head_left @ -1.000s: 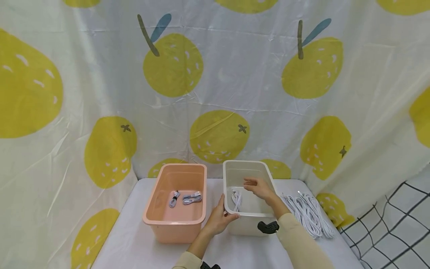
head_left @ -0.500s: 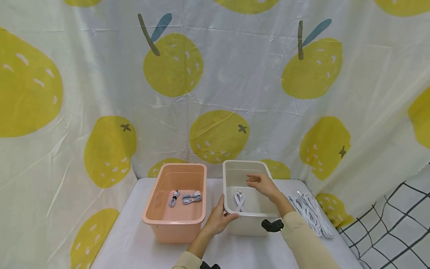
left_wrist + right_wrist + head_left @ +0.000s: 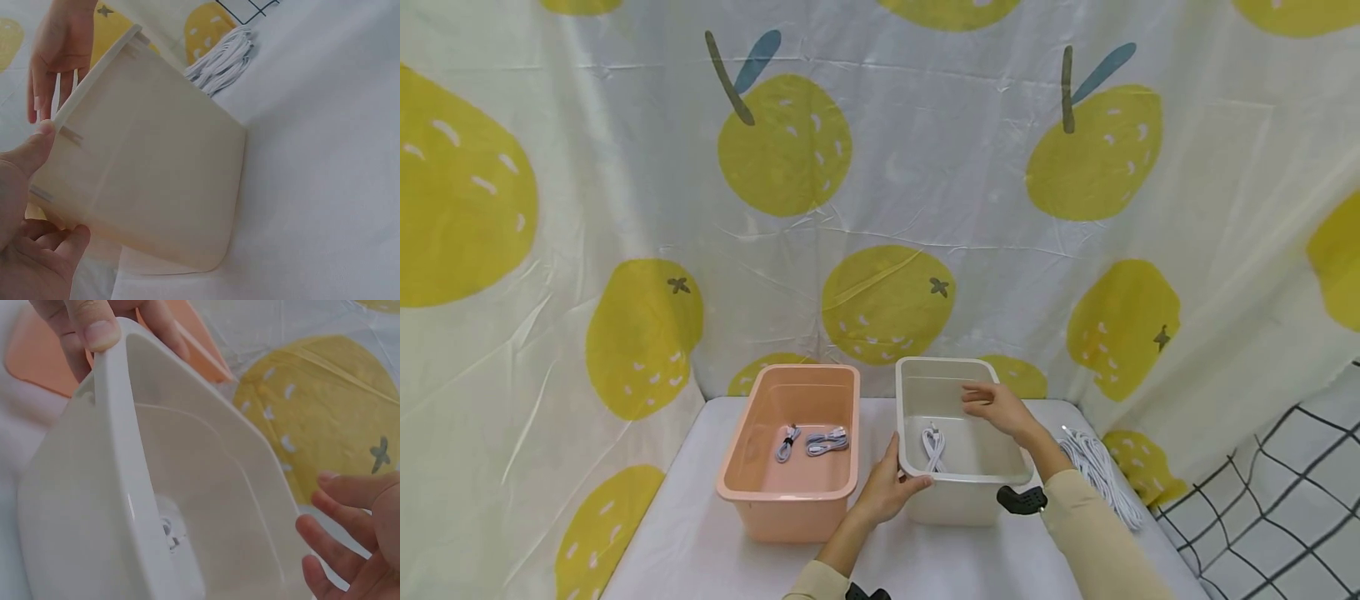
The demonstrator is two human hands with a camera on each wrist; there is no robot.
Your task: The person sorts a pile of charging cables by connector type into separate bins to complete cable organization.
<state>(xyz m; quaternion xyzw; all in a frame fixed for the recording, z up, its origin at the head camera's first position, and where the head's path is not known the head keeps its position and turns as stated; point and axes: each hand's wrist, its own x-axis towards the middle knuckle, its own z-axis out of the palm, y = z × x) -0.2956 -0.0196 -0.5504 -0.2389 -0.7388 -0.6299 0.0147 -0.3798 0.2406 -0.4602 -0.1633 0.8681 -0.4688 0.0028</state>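
At its near left corner, the off-white plastic bin (image 3: pixel 970 500) is gripped by my left hand (image 3: pixel 883 493), thumb over the rim and fingers along the side. A folded white cable (image 3: pixel 933 448) lies on the bin's floor towards the left; only a bit of its end (image 3: pixel 170 532) shows in the right wrist view. My right hand (image 3: pixel 1000 410) hovers over the bin's right side, fingers apart and loosely bent, with nothing in it. In the right wrist view, that hand (image 3: pixel 356 540) is close to the rim.
To the left stands a peach bin (image 3: pixel 790 498) with a grey cable (image 3: pixel 827 442) and a black-tied cable (image 3: pixel 787 444) inside. A pile of white cables (image 3: pixel 1101 471) lies right of the off-white bin, partly behind my right forearm. A black wire grid (image 3: pixel 1270 492) borders the table's right.
My right hand has drawn away to the right and slightly up. The white cable in the off-white bin has shifted a little rightward. My left hand stays on the corner.
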